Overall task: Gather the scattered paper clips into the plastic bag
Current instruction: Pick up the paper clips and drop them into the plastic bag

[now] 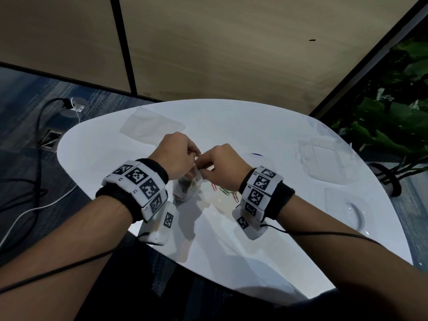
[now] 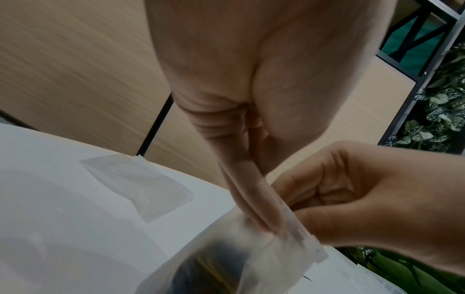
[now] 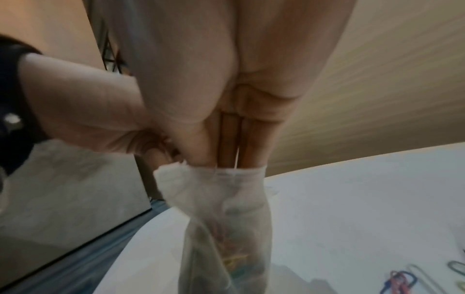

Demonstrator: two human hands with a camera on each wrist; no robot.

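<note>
A clear plastic bag (image 1: 188, 187) hangs just above the white table (image 1: 266, 239), held at its top by both hands. My left hand (image 1: 193, 152) pinches the bag's rim (image 2: 299, 232) between thumb and fingers. Facing it, my right hand (image 1: 206, 169) pinches the opposite side of the mouth, fingertips (image 3: 227, 153) dipping into the opening. Colourful paper clips (image 3: 235, 260) show blurred through the bag (image 3: 226, 214). Several loose clips (image 1: 225, 191) lie on the table just right of the bag, under my right wrist. One blue clip (image 1: 257, 154) lies farther back.
A flat empty clear bag (image 1: 150, 126) lies at the table's far left. More clear plastic packaging (image 1: 324, 163) sits at the right, with another clear piece (image 1: 345, 205) nearer the right edge. Cables run across the floor at left. Plants stand at right.
</note>
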